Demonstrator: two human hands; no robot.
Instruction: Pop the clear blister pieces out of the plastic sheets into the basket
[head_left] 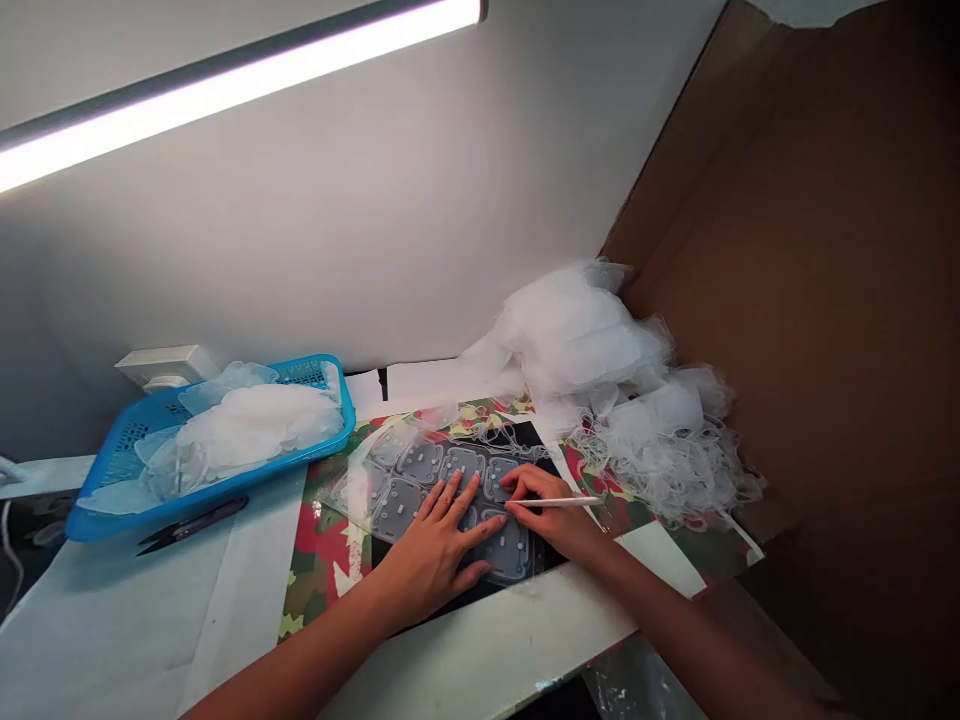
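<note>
A clear plastic sheet (pixel 399 508) marked with several rounded, panel-like shapes lies over a black mat (pixel 531 436). My left hand (pixel 435 550) rests flat on the sheet with its fingers spread. Pinched in my right hand (pixel 551 515) is a thin white pen-like stick (pixel 577 501). Its tip end is by my fingertips, low over the sheet's right side; I cannot make out what kind of tip it has. Thin clear strips (pixel 510 440) lie along the sheet's far edge.
At left stands a blue plastic basket (pixel 206 492) heaped with thin translucent pieces (pixel 255 425). Dark thread snips (pixel 193 526) lie before it. A pile of translucent film (pixel 577 335) and tangled strips (pixel 686 475) fills the back right, against a brown cardboard panel (pixel 825 300). A lit tube lamp (pixel 247 85) hangs above.
</note>
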